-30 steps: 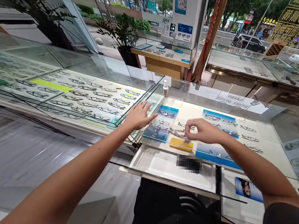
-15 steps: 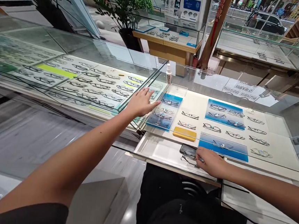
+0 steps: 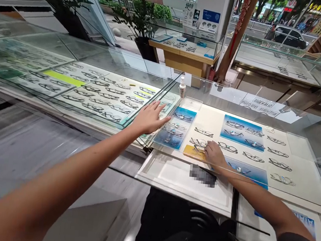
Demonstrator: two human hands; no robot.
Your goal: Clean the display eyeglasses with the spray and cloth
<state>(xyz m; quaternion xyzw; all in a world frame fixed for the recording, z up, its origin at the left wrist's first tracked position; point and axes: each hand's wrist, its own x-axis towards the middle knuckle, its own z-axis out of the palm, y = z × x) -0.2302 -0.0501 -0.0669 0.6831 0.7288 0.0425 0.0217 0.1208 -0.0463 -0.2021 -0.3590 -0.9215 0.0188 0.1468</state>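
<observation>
Our L hand: palm down, fingers spread on or just over glass top; nothing held.
Our R hand: fingertips pinched tog. on specs.
Specs: nr surface's near edge, twd L corner, overlapping yellow case in view; can't tell if fully down.
Frame rows: already laid out on display surface.
Drawer: open below near edge.
Left: our pinched pr, not yet let go.

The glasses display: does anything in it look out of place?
Perhaps the yellow item: it lies beside the glasses, its bright colour and solid shape unlike theirs. I see no spill or damage.
</observation>
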